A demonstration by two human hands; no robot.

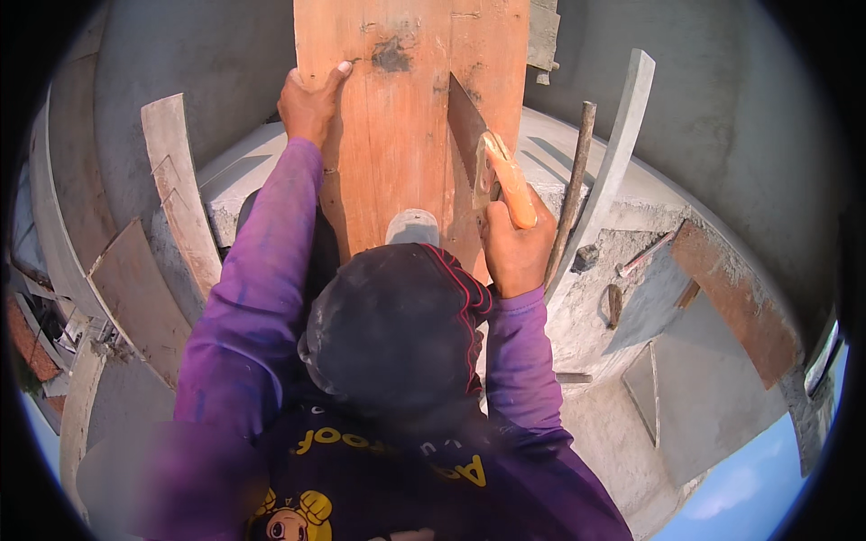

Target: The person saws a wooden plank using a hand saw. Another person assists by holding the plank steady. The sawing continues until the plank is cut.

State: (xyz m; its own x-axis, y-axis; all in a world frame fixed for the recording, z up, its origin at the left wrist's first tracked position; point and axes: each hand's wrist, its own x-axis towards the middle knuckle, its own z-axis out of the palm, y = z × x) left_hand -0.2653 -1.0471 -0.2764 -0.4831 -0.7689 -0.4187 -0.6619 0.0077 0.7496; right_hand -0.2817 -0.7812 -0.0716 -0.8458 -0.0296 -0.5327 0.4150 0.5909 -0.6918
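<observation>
A wide reddish-orange wooden board (397, 135) runs up the middle of the view, with a dark stain near its upper part. My left hand (309, 105) is closed on the board's left edge, thumb lying on the top face and fingers hidden underneath. In my right hand (519, 242) is a handsaw (511, 180), gripped by its light orange handle. Its dark blade meets the right half of the board along a lengthwise line. How deep the blade sits in the wood I cannot tell. A dark cap (388, 334) hides the board's near end.
Right of the board, a round wooden stick (573, 185) and a pale plank (622, 135) lean on a concrete ledge. Another plank (180, 185) leans at left, near a brown sheet (140, 298). A rusty-brown panel (735, 302) lies at far right. Grey walls stand behind.
</observation>
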